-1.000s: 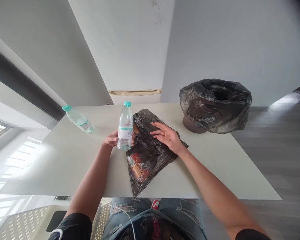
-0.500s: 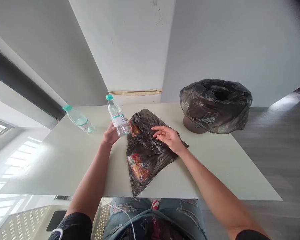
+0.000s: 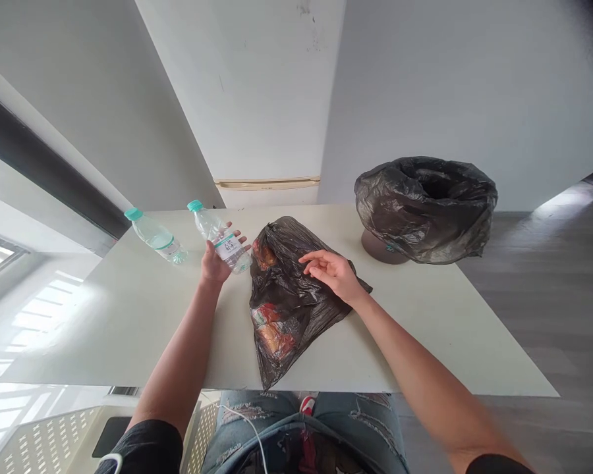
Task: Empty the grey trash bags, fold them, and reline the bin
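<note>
My left hand (image 3: pixel 216 264) holds a clear plastic water bottle (image 3: pixel 227 247) with a teal cap. The bottle leans to the left across the palm, and the fingers are spread behind it. My right hand (image 3: pixel 332 272) hovers over or rests lightly on a black plastic bag (image 3: pixel 311 289), fingers slightly curled and apart, with nothing in them. Through the bag's thin film, red and orange items show at its left side. A second teal-capped bottle (image 3: pixel 157 238) is farther left on the table.
At the back right of the white table (image 3: pixel 143 329) stands a brown bin (image 3: pixel 383 247) lined with a black bag (image 3: pixel 425 227). A perforated cream basket (image 3: pixel 44 441) sits below the front left edge, with a white cable (image 3: pixel 252 428) near my lap.
The bottle in my left hand has tipped and shifted left, and that hand's fingers have spread out. My right hand and the bag have hardly moved.
</note>
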Available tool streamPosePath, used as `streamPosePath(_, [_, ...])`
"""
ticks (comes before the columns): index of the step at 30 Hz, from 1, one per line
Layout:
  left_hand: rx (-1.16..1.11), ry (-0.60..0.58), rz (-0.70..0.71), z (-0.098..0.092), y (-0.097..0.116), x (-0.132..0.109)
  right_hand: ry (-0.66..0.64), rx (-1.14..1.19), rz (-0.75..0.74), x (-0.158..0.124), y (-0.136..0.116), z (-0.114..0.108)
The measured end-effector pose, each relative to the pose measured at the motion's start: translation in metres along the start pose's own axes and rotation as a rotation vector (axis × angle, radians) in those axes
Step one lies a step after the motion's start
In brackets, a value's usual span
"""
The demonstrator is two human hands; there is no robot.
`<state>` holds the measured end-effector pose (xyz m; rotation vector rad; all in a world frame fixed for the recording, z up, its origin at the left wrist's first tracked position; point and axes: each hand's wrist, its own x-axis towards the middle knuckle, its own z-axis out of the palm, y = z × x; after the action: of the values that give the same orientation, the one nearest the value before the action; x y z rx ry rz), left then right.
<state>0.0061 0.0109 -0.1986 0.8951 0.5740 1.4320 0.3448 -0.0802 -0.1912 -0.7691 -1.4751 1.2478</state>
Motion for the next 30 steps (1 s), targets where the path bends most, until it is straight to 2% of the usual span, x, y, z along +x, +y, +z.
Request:
streamPosePath(10, [-0.029,0.093,0.033,-0.0039,0.0018,0.0043,-0.004,0.003,0.002,-0.0006,0.0001,0.0009])
streamPosePath(17, [-0.043,0.164,0.086,0.0004,0.0033,0.0054,0.000,-0.006,0.002,-0.0008,-0.0026,0.0018])
streamPosePath(30, [-0.037,0.139,0.047,0.0010,0.0034,0.0042,-0.009,-0.026,0.008,-0.0019,-0.0063,0.0009])
